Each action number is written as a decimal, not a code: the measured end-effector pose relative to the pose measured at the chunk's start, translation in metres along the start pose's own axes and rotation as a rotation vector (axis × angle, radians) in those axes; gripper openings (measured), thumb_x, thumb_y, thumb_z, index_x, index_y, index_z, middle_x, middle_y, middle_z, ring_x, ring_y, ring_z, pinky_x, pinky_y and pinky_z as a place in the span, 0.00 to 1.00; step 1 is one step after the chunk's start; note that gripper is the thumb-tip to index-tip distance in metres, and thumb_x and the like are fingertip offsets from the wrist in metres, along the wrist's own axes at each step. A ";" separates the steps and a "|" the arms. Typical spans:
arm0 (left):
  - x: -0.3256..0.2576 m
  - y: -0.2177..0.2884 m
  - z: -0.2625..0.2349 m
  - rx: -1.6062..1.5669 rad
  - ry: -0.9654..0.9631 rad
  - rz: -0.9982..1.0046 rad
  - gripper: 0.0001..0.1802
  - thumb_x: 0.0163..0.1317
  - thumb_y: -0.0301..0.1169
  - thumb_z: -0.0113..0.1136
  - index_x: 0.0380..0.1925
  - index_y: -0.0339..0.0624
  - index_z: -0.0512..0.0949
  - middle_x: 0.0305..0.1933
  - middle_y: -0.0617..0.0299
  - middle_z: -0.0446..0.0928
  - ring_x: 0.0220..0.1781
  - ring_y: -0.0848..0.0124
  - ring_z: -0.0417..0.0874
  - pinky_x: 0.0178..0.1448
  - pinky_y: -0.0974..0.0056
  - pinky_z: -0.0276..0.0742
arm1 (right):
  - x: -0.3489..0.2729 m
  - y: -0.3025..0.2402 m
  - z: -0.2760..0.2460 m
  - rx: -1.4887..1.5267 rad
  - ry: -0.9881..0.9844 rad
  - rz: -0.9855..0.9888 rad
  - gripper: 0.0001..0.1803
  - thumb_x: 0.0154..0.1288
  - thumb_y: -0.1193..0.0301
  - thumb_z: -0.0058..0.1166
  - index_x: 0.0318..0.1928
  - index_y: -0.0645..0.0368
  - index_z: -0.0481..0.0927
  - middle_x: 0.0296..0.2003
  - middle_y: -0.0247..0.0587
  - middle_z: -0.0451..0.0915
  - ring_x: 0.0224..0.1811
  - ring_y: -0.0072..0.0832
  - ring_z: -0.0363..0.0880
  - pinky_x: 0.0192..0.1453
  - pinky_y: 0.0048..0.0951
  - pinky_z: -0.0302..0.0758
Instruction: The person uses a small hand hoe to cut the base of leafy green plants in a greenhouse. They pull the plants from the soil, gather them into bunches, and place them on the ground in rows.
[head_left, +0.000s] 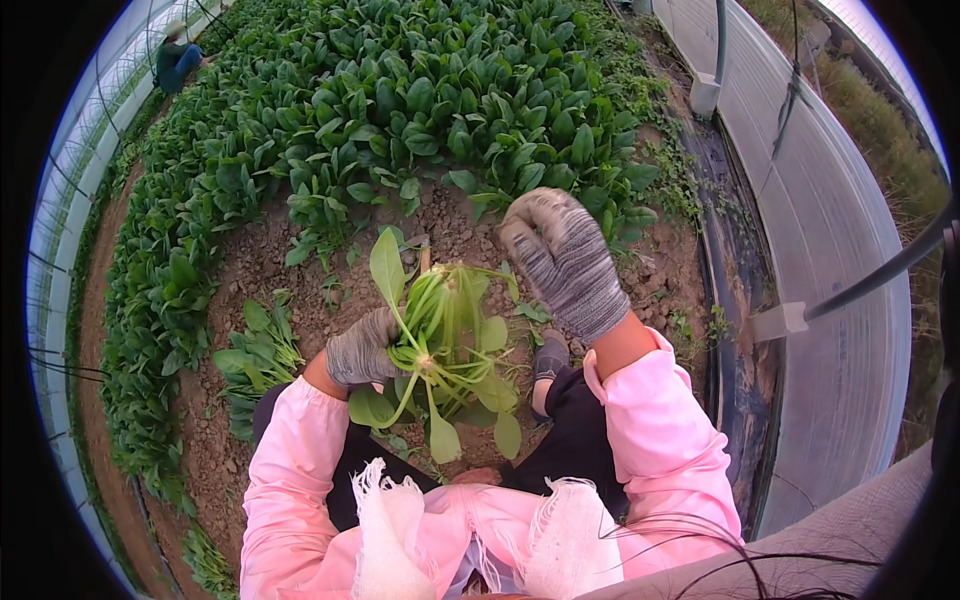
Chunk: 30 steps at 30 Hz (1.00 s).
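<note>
My left hand (362,350), in a grey knit glove, is closed round a bunch of spinach (432,325). The cut root ends and pale stems face up, and the leaves splay outward over my lap. To the right of the bunch and farther out, my right hand (568,262) is raised in a matching glove with its fingers curled in. The fingers are a little blurred, and what they hold, if anything, is hidden. Just beyond the bunch, a short light-brown stick-like piece (425,256) shows against the soil.
Dense standing spinach plants (400,100) fill the far ground. Pulled greens (258,350) lie on bare soil (240,245) at my left. My shoe (550,355) is below my right hand. A plastic greenhouse wall (820,240) runs along the right. Another person (176,62) crouches far left.
</note>
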<state>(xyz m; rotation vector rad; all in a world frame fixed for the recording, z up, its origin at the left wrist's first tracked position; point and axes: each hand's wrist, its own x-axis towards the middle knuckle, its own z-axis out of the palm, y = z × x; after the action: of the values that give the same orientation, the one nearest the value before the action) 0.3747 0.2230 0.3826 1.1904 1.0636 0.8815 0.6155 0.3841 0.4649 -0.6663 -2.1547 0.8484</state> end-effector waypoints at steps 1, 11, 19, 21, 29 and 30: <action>0.001 0.000 -0.001 -0.060 -0.027 0.035 0.33 0.54 0.35 0.75 0.60 0.41 0.75 0.51 0.65 0.81 0.49 0.76 0.79 0.50 0.65 0.81 | 0.001 0.008 -0.009 -0.248 0.032 -0.031 0.10 0.61 0.68 0.62 0.38 0.62 0.80 0.36 0.46 0.81 0.43 0.47 0.79 0.52 0.45 0.74; -0.006 -0.021 -0.024 -0.481 -0.209 0.076 0.46 0.57 0.33 0.74 0.72 0.43 0.59 0.68 0.55 0.71 0.65 0.63 0.75 0.68 0.56 0.73 | -0.004 0.024 0.009 0.281 -0.296 0.170 0.23 0.70 0.63 0.58 0.58 0.66 0.76 0.50 0.52 0.80 0.56 0.39 0.79 0.60 0.36 0.75; -0.002 -0.003 -0.008 -0.364 -0.093 0.013 0.43 0.54 0.34 0.77 0.68 0.41 0.66 0.61 0.59 0.76 0.60 0.69 0.77 0.67 0.59 0.73 | -0.004 0.012 0.027 0.606 -0.576 0.195 0.22 0.71 0.68 0.56 0.61 0.64 0.74 0.50 0.36 0.81 0.50 0.20 0.77 0.56 0.26 0.77; 0.003 -0.004 0.000 -0.390 -0.037 0.089 0.43 0.54 0.35 0.77 0.68 0.41 0.66 0.61 0.60 0.76 0.59 0.70 0.77 0.66 0.60 0.73 | -0.002 0.007 0.028 0.632 -0.537 0.222 0.21 0.71 0.68 0.57 0.60 0.63 0.75 0.50 0.36 0.81 0.50 0.20 0.78 0.56 0.26 0.77; 0.030 -0.032 -0.013 -0.984 0.028 -0.053 0.45 0.58 0.49 0.71 0.71 0.45 0.62 0.67 0.55 0.72 0.62 0.61 0.79 0.67 0.53 0.76 | -0.005 -0.001 0.038 0.749 -0.306 0.184 0.21 0.70 0.67 0.59 0.59 0.63 0.76 0.51 0.37 0.81 0.52 0.23 0.78 0.59 0.27 0.76; 0.028 -0.030 -0.013 -0.953 -0.014 -0.048 0.45 0.58 0.49 0.71 0.71 0.45 0.62 0.67 0.55 0.72 0.62 0.61 0.79 0.67 0.53 0.76 | -0.003 -0.002 0.038 0.693 -0.300 0.143 0.20 0.70 0.67 0.59 0.58 0.63 0.76 0.51 0.37 0.81 0.52 0.23 0.78 0.60 0.28 0.75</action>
<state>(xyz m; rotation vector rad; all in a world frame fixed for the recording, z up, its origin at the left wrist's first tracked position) 0.3704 0.2482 0.3476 0.3648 0.5211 1.1467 0.5877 0.3670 0.4451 -0.3456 -1.8750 1.7476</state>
